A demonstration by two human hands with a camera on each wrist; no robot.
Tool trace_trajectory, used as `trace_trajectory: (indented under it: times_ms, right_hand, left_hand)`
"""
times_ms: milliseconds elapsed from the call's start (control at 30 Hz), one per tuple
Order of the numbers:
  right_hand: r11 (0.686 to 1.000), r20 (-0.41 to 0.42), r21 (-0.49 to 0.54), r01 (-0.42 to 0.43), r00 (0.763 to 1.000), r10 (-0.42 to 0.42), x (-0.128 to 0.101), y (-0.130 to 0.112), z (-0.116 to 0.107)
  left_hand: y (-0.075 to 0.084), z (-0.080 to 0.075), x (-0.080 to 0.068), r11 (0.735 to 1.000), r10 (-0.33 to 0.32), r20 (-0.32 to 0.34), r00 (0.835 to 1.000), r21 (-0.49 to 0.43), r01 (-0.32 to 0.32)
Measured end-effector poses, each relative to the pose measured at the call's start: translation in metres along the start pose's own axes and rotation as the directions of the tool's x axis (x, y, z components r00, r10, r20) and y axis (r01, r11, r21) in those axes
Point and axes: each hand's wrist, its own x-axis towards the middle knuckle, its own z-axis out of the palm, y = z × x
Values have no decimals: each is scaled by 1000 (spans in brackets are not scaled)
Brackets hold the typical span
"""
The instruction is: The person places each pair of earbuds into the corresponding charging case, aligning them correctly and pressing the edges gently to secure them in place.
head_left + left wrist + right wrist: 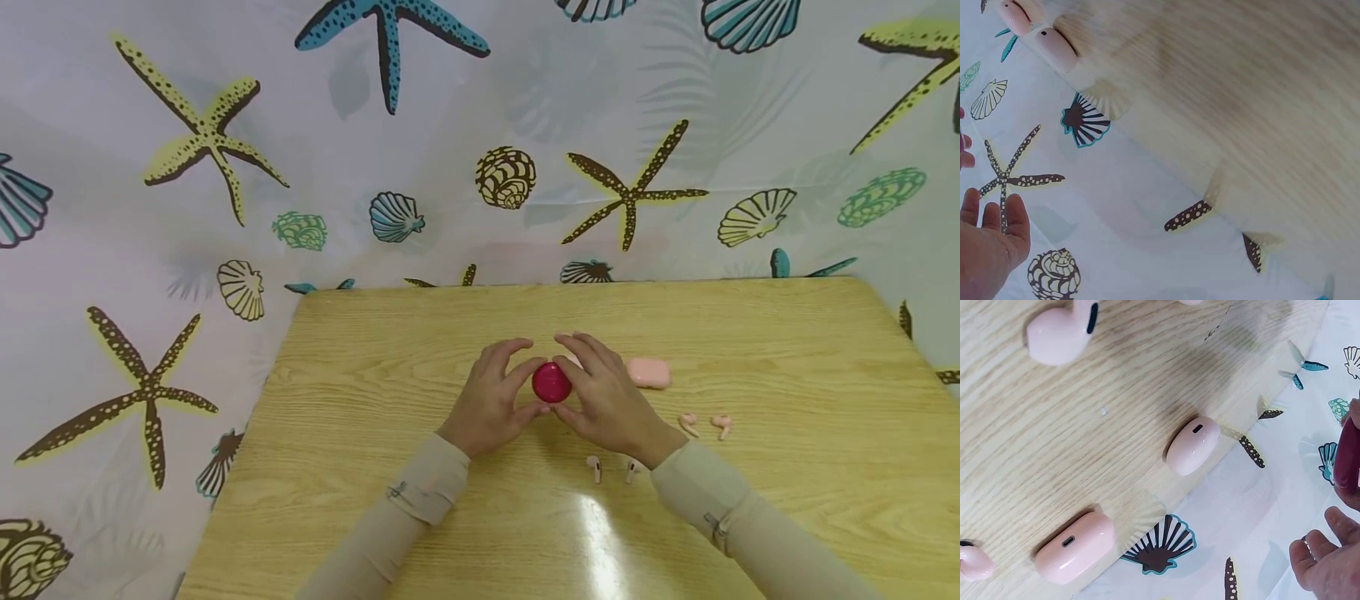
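Item: magenta round case (552, 382), small and glossy, held above the middle of the wooden surface (375, 350) between both hands.

Left hand (491, 400): fingers (501, 354) curled round the left side of the case, thumb against its lower edge. In the left wrist view only fingertips and the heel of the hand show at the left border.

Right hand (606, 398): fingers (592, 350) arched over the top and right side of the case, thumb below. The right wrist view shows a dark red edge of the case (1349, 456) beside the fingertips, and a ring on one finger.

Further pieces on the surface (all pale pink):
- Pink oblong case (648, 372), lying flat just right of the right hand, closed; seen in the right wrist view (1075, 547) with a small port on its end.
- Second rounded pink case (1192, 445), lying near the far edge of the surface; in the head view mostly hidden behind the right hand.
- Two pink earbuds (705, 425), side by side, right of the right wrist.
- Two smaller earbuds (611, 469), nearer the person, beside the right sleeve (720, 508).

Surroundings: a curtain (225, 150) printed with starfish and shells hangs behind and around the surface. Both sleeves are beige.
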Motion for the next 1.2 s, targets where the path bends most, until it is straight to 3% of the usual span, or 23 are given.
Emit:
trace_trajectory:
  times_ms: [267, 667, 833, 967, 1200]
  right_hand:
    - [1000, 52, 18, 14, 999, -15, -2, -1, 0]
    - [999, 77, 30, 45, 996, -47, -4, 2, 0]
    - [999, 91, 31, -11, 996, 8, -6, 5, -5]
    - [997, 94, 21, -68, 993, 66, -11, 10, -10]
    - [995, 102, 21, -93, 991, 90, -25, 19, -11]
  left_hand:
    - [-1, -4, 2, 987, 83, 14, 996, 138, -85]
    - [-2, -2, -2, 986, 114, 42, 993, 119, -119]
    - [-9, -1, -3, 996, 54, 47, 997, 70, -57]
    - [-23, 0, -7, 999, -47, 69, 997, 21, 45]
    - [-48, 8, -16, 978, -207, 108, 972, -4, 209]
